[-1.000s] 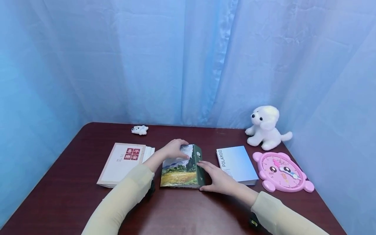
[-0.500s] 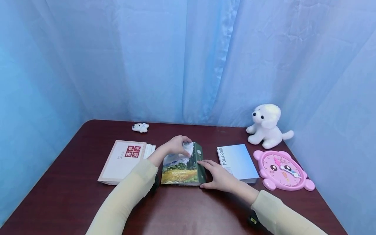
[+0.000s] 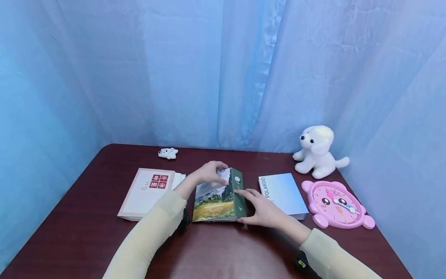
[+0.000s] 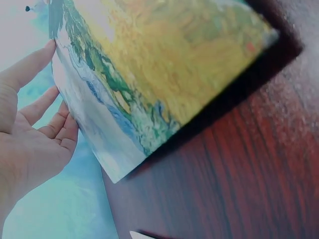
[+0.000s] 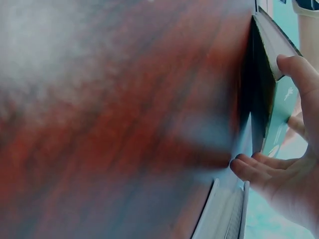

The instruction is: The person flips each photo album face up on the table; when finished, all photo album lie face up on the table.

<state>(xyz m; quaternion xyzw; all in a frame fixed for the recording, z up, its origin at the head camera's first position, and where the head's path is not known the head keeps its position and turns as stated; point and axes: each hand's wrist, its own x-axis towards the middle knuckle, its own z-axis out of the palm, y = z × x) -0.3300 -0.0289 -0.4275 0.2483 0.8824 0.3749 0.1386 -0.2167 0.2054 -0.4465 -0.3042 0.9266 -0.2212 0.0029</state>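
Note:
A photo album [image 3: 214, 207] with a painted landscape cover and a green spine [image 3: 240, 203] is in the middle of the table in the head view. Its spine side is raised and the cover slopes down to the left. My left hand [image 3: 210, 173] holds the far edge, thumb on the cover, other fingers over the back. My right hand [image 3: 261, 209] grips the spine side, with the thumb at the near corner and fingers along the spine. In the right wrist view, a dark gap shows beneath the album [image 5: 279, 99], and fingertips lie by its lower edge.
Left of the album lies a white album with red characters [image 3: 144, 193]. A blue-and-white POLAROID album [image 3: 283, 193] lies to the right, near a pink toy clock [image 3: 336, 205]. A white plush dog [image 3: 315, 151] and a small white plush [image 3: 168, 153] sit farther back on the table [image 3: 223, 252].
The album's spine side has tipped up a little, so more of the green spine shows. Both hands keep their hold and have shifted slightly with it. The head view has moved a little.

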